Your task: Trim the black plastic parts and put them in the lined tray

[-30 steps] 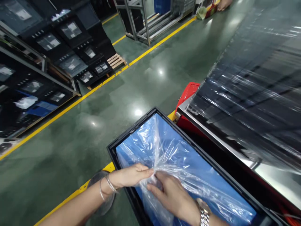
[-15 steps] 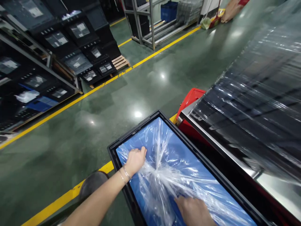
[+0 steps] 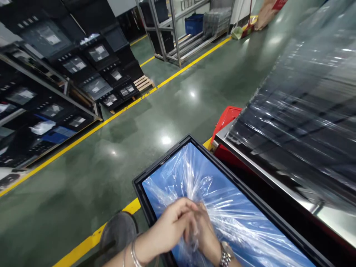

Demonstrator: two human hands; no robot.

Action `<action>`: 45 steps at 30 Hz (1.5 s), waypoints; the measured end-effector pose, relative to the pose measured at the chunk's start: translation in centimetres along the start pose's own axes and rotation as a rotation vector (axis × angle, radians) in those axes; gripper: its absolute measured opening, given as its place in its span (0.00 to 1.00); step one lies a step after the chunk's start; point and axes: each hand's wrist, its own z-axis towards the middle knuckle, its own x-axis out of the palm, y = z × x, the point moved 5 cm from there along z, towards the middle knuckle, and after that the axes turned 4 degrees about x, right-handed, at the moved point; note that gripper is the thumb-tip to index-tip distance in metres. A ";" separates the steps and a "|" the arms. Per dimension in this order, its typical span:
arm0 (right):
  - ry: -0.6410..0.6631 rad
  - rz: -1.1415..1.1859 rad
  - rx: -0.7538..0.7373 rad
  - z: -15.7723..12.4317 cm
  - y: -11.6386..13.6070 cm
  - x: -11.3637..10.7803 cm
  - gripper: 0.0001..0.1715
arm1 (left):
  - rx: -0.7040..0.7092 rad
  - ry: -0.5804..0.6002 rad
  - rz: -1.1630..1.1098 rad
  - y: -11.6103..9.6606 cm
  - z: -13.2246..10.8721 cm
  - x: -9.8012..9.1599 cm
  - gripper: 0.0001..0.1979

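Observation:
Clear plastic film (image 3: pixel 236 213) is gathered into radiating creases over a blue surface (image 3: pixel 214 167) inside a black crate (image 3: pixel 164 157). Above the middle of the crate my two hands meet. My left hand (image 3: pixel 174 224), with bangles at the wrist, has its fingers closed on the bunched film. Pressed against it, my right hand (image 3: pixel 204 233), with a watch at the wrist, also grips the film. A twisted tail of plastic hangs between them, and some fingertips are hidden.
A metal-edged surface (image 3: pixel 258 167) bears a film-wrapped dark stack (image 3: pixel 303 107) at the right, beside a red object (image 3: pixel 226 116). A round dark stool top (image 3: pixel 118 231) is at the lower left. Stacked black crates (image 3: pixel 97 55) and a metal rack (image 3: pixel 174 33) stand across the floor.
My left hand has moved right and down, and my right hand up and left, so they now meet at the gathered film. The view has shifted slightly.

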 end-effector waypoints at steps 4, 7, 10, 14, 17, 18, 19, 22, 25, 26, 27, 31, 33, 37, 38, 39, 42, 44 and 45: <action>-0.008 0.021 -0.015 -0.9 0.0 -0.5 0.25 | 0.154 0.039 0.479 -0.4 0.5 -1.6 0.13; 0.017 0.099 0.000 -1.2 -0.2 -1.6 0.23 | 0.100 0.058 0.706 1.2 0.4 -2.5 0.16; -0.004 0.207 0.068 -0.8 -1.2 -2.1 0.29 | 0.151 -0.021 0.636 2.2 -0.1 -2.6 0.19; -0.095 0.252 0.204 0.1 -2.9 -1.8 0.33 | 0.100 -0.031 0.531 3.5 -0.3 -1.9 0.11; -0.155 0.193 0.212 0.0 -2.9 -1.5 0.30 | -0.015 -0.143 0.492 4.3 0.7 -2.2 0.06; -0.167 0.156 0.190 -0.2 -2.6 -1.5 0.28 | -0.046 -0.165 0.472 4.6 1.1 -2.4 0.08; -0.175 0.112 0.159 -0.6 -2.2 -1.6 0.24 | -0.069 -0.172 0.458 4.7 1.5 -2.4 0.09; -0.195 -0.044 0.064 -1.5 -1.1 -1.8 0.14 | -0.087 -0.136 0.482 4.4 2.4 -2.4 0.12; -0.229 -0.197 0.050 -1.7 -0.6 -2.0 0.20 | -0.015 -0.032 0.726 3.0 2.1 -1.7 0.08; -0.235 -0.237 0.061 -1.5 -0.6 -2.0 0.19 | 0.006 0.026 0.831 2.7 1.7 -1.4 0.08; -0.231 -0.270 0.074 -1.2 -0.5 -1.9 0.17 | 0.028 0.077 0.931 2.3 1.3 -1.2 0.10; -0.144 -0.313 0.128 0.4 -0.5 -1.3 0.14 | 0.210 0.096 1.059 1.8 0.0 -1.4 0.14; -0.070 -0.290 0.130 1.1 -0.5 -1.0 0.14 | 0.289 0.019 0.907 2.1 -0.1 -2.2 0.14; -0.022 -0.297 0.127 1.5 -0.7 -1.1 0.15 | 0.182 -0.138 0.576 3.5 1.1 -4.1 0.17; -0.031 -0.314 0.126 1.4 -0.6 -1.2 0.15 | 0.144 -0.143 0.550 3.7 1.5 -4.4 0.18; -0.040 -0.331 0.115 1.5 -0.4 -1.2 0.15 | 0.106 -0.135 0.535 3.7 2.0 -4.7 0.19; -0.024 -0.366 0.007 2.1 0.4 -0.5 0.16 | -0.039 -0.110 0.513 3.8 2.8 -6.1 0.27; -0.002 -0.387 -0.072 3.2 0.7 0.3 0.15 | -0.142 -0.105 0.545 3.9 3.0 -7.6 0.32; -0.001 -0.398 -0.092 3.9 0.6 0.6 0.15 | -0.161 -0.097 0.593 4.0 3.0 -8.4 0.31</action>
